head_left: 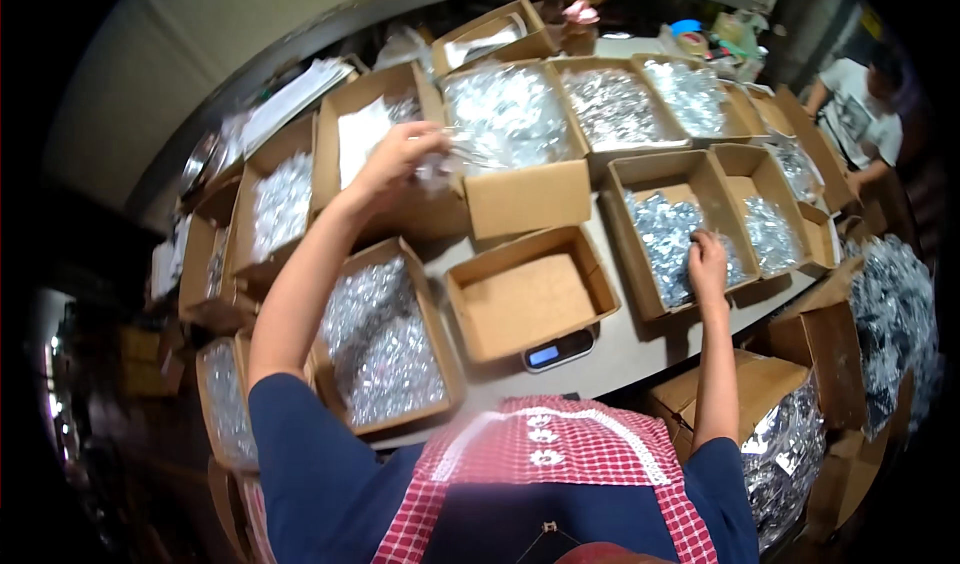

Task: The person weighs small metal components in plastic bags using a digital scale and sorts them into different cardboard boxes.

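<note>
My left hand (402,156) is raised over the near edge of the back row of boxes. Its fingers are closed on clear plastic bags (438,172), which look blurred and crumpled. Beside it stands a cardboard box heaped with clear plastic packets (508,114). My right hand (708,262) reaches down into an open cardboard box (655,169) on the right, its fingers curled against small silvery packets (662,234). What sits between those fingertips is hidden. Between my arms, a bare-bottomed cardboard box (530,299) rests on a digital scale (558,351) with a lit display.
More boxes of shiny packets stand close around, including a large one (390,339) at left and one (612,104) at the back. A tall cardboard flap (528,199) faces me. Filled bags (785,454) lie low at right. Another person (860,109) is at far right.
</note>
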Demonstrator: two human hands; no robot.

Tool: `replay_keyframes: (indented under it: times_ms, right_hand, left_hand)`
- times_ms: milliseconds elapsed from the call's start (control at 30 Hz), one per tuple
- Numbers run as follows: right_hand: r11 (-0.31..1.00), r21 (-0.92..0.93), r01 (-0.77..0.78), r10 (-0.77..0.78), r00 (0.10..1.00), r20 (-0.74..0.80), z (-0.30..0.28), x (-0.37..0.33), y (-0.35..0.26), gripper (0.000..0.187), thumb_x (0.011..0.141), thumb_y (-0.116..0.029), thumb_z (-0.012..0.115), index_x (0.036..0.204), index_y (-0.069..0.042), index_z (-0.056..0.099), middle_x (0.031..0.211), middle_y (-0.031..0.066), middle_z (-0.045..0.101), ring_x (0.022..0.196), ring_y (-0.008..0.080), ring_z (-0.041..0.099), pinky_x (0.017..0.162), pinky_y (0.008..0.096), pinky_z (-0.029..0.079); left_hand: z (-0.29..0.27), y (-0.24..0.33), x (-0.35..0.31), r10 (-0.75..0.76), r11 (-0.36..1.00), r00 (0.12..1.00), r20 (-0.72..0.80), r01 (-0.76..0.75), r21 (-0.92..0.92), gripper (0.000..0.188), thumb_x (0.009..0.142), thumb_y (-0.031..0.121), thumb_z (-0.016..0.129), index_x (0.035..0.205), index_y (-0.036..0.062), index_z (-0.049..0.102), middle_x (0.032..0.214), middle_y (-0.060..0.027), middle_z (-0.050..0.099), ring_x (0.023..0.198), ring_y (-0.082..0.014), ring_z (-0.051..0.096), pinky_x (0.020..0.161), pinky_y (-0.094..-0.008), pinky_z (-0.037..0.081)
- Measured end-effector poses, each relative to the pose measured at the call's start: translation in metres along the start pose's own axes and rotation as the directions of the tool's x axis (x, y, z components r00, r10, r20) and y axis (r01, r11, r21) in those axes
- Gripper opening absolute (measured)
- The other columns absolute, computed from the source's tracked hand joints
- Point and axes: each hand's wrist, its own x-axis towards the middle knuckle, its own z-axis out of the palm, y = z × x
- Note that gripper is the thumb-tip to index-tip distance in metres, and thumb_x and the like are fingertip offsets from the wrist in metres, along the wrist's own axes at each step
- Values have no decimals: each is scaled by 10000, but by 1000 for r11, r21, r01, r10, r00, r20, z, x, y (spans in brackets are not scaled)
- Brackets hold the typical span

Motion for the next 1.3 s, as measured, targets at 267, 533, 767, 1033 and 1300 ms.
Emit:
replay_keyframes:
  times_ms: [267, 533, 767, 1033, 1300]
  right_hand:
    - [991, 102, -84, 89, 995, -51, 5, -3, -2, 209, 842, -114, 562, 1003, -11, 648, 991, 160, 649, 912, 342, 615, 812, 384, 481]
    - [966, 204, -156, 191, 968, -165, -9, 0, -5, 147, 816, -97, 604, 910, -10, 674, 875, 135, 666, 779, 300, 634, 706, 345, 485]
    - [957, 225, -181, 225, 956, -187, -7, 4, -10, 130, 796, -105, 625, 885, -21, 668, 901, 148, 663, 813, 326, 645, 717, 356, 504]
    - [943, 255, -214, 264, 947, -180, -2, 5, -10, 111, 799, -95, 612, 862, -28, 674, 886, 142, 663, 809, 318, 650, 716, 360, 511]
    - [919, 282, -277, 327, 933, -151, -2, 12, -18, 141, 809, -102, 587, 880, -19, 676, 904, 159, 664, 840, 330, 648, 749, 374, 509]
  left_hand:
    - [100, -57, -14, -535, 747, 741, 405, 191, 637, 513, 844, 394, 667, 1166, 4, 584, 964, -116, 637, 833, -161, 612, 712, -301, 507]
    - [106, -61, 125, -14, 821, 997, 72, -30, 570, 309, 834, 249, 609, 1027, 12, 660, 863, -163, 707, 825, -270, 689, 727, -401, 537]
    - [91, -168, 246, 9, 311, 980, -199, 186, 932, 499, 725, 361, 730, 1038, -25, 677, 1056, -259, 651, 1072, -436, 557, 971, -443, 431]
    - [80, -166, 278, 114, 974, 948, -296, -165, -154, 135, 843, 149, 633, 869, 19, 655, 752, -16, 607, 651, -113, 486, 608, -261, 377]
    - [135, -103, 353, 191, 974, 973, -132, -171, 150, 213, 830, 112, 616, 998, -14, 649, 942, -180, 691, 857, -250, 647, 740, -346, 485]
